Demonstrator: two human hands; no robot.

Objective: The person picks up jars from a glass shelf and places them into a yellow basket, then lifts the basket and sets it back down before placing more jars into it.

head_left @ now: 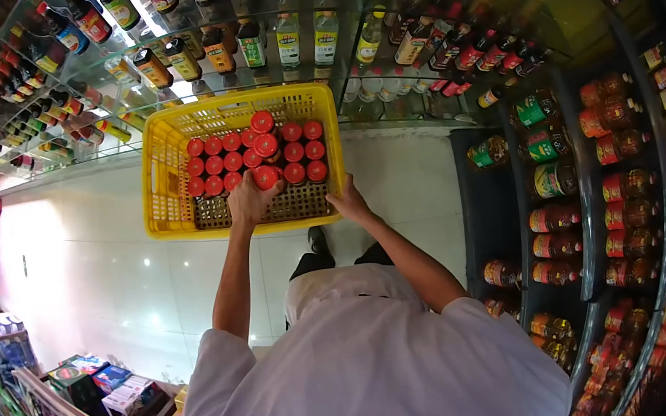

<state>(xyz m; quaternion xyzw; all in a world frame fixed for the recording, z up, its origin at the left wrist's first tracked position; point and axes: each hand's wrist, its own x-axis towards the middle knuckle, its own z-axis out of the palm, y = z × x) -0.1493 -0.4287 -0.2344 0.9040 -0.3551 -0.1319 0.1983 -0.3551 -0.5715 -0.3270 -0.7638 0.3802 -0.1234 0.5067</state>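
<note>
A yellow plastic crate point(148, 178) with slotted walls is in front of me, near the foot of the glass shelves. Inside it, rows of red-lidded jars point(230, 141) stand upright, and a few more are stacked on top in the middle. My left hand point(249, 203) reaches over the near wall, its fingers closed around a red-lidded jar point(266, 176) at the front of the stack. At the crate's near right corner, my right hand point(351, 200) grips the rim. Part of the crate's perforated floor shows along the near side.
Glass shelves point(340, 15) with several rows of sauce bottles point(288, 40) rise beyond the crate. On the right, dark racks point(483, 212) hold large oil bottles point(556, 217). Boxed goods point(121, 395) sit at lower left. Pale floor tiles point(118, 255) lie between.
</note>
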